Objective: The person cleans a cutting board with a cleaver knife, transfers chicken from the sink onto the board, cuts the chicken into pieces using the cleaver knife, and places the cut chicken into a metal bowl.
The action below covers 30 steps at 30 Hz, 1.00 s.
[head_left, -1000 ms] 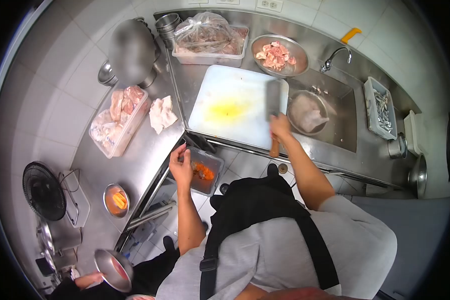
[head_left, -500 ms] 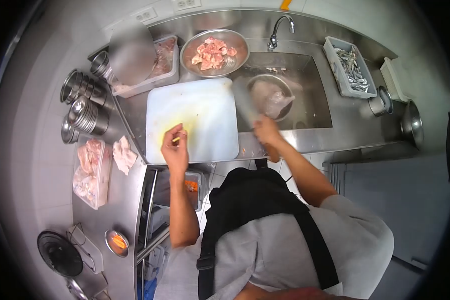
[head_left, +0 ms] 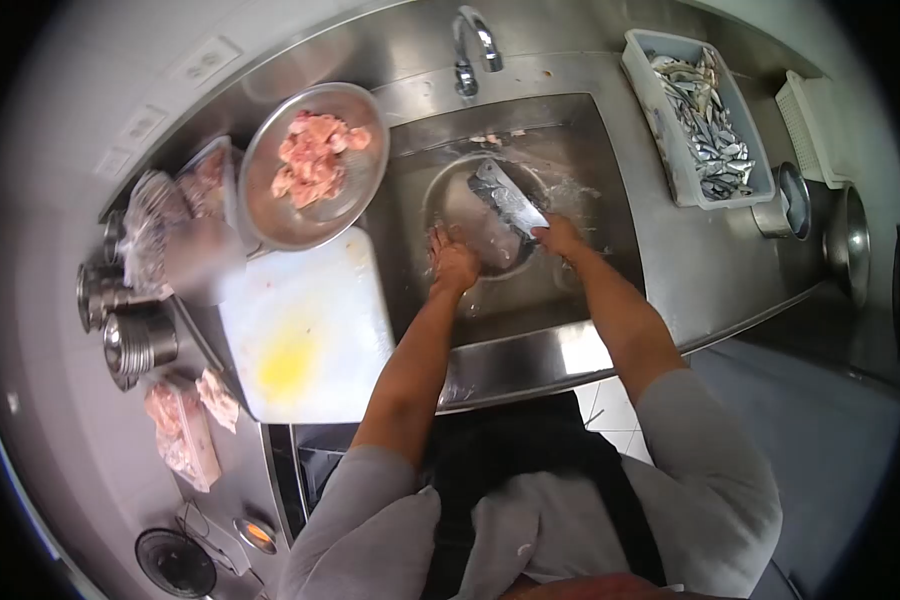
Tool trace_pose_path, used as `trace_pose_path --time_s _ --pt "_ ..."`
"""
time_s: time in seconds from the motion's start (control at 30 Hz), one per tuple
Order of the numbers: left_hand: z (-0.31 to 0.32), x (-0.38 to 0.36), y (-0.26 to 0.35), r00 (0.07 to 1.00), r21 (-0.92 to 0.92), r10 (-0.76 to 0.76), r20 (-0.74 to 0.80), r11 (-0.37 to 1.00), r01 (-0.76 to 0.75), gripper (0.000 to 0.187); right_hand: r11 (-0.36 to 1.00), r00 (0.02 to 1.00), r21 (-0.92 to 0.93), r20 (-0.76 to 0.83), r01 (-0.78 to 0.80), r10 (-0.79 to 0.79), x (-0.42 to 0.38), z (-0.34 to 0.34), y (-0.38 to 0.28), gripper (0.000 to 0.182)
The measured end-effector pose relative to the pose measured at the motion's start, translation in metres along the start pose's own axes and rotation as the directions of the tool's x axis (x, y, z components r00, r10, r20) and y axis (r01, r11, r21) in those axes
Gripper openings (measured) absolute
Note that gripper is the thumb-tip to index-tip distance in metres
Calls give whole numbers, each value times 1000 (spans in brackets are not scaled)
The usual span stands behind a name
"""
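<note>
Ahead and left of the right-hand grip, the cleaver (head_left: 513,203) is slanting over the bowl (head_left: 440,180) within the sink (head_left: 570,292). The right hand (head_left: 562,238) is clasping the handle end, its fingers wrapping round and hiding most of it. Left of that grip, the left hand (head_left: 454,262) is reaching to the bowl's near side; whether it is gripping anything, the inspector cannot tell. In judgement, the cleaver is likely weighing heavy toward its stiff blade and, over water, turning slippery; the handle is offering the proper hold, clear of the edge. No brand, label or writing is showing legibly
</note>
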<state>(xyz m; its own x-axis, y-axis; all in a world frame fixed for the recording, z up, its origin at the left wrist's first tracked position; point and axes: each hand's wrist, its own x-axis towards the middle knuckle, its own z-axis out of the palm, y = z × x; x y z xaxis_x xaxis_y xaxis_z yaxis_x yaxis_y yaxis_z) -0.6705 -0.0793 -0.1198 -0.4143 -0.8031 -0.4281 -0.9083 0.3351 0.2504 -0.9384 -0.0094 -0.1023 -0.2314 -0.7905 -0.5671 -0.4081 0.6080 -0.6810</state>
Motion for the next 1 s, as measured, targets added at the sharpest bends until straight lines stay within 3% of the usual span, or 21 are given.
trace_pose_path --time_s 0.1,0.13,0.2,0.27,0.33,0.37,0.43,0.5,0.6,0.67,0.7,0.73,0.8,0.9,0.97,1.0 --pt "-24 -3 31 995 155 5 104 988 -21 70 944 949 -327 -278 54 -151 2 14 -2 47" --pt "14 12 17 997 -13 78 -13 997 -78 66 939 979 -344 -185 16 -85 9 10 -4 41" --pt "40 54 12 923 78 41 382 994 -76 62 942 989 -328 -146 -63 15 -19 -12 -49 36" --pt "35 62 25 917 62 30 397 996 -60 57 948 981 -302 -190 -98 41 -52 -36 -81 32" --pt "-8 40 62 998 -68 47 39 997 -44 52 961 946 -260 -324 -91 2 -81 -48 -93 29" --pt "-19 43 75 990 -109 120 -79 986 -129 53 964 934 -254 -358 -80 -17 -92 -56 -99 29" --pt "-27 58 98 918 -167 241 -315 938 -304 54 967 904 -247 -424 -62 -51 -113 -72 -110 29" --pt "-13 98 122 810 -116 253 -528 924 -364 57 988 868 -153 -491 5 -80 -131 -83 -121 25" --pt "-31 145 162 907 13 273 -319 959 -284 52 994 823 -39 -558 102 -106 -145 -91 -120 19" --pt "-50 171 186 973 45 222 67 973 -225 47 991 835 64 -547 114 -61 -156 -97 -125 19" --pt "-56 184 195 949 73 174 262 977 -199 44 988 847 119 -531 103 -24 -160 -98 -124 19" --pt "-20 213 187 951 37 134 279 988 -150 39 980 858 176 -513 90 13 -163 -97 -122 19" --pt "-21 210 197 968 273 166 190 938 -215 39 963 865 254 -499 90 51 -170 -96 -120 18" --pt "18 212 188 914 415 382 -137 860 -297 38 961 857 261 -512 93 56 -174 -89 -105 17" --pt "18 219 194 927 246 346 -143 920 -306 38 944 848 308 -526 116 67 -176 -86 -95 17" --pt "13 231 200 972 68 235 16 969 -236 39 932 847 338 -526 128 75 -176 -86 -92 17"
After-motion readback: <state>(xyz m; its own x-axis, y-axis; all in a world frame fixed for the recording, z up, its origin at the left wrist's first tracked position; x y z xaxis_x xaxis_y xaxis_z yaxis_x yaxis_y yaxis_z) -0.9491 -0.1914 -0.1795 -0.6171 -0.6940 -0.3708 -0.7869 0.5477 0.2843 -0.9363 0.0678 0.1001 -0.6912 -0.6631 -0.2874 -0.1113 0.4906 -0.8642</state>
